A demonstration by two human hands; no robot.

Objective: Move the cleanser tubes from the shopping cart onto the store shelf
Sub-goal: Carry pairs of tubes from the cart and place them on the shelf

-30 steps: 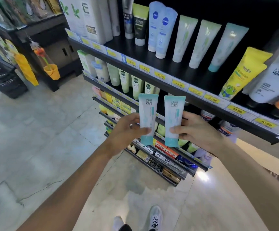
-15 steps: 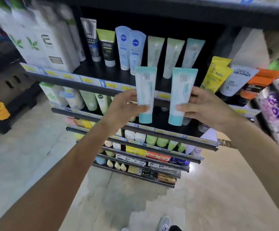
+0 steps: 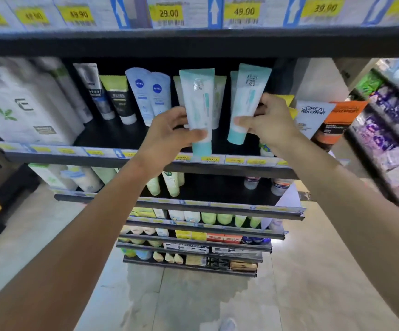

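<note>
Tubes stand cap-down, long axes near upright, one gripped in my left hand (image 3: 169,134), one in my right hand (image 3: 268,126). Both hover just before the shelf (image 3: 146,157); the right tube (image 3: 247,101) sits deeper in, the left tube (image 3: 199,108) over its front edge.

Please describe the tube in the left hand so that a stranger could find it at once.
Look at the black shelf with yellow price tags. The left hand holds a white tube before it, cap down. Unlike the Nivea tubes beside it, its cap and top are teal.
</note>
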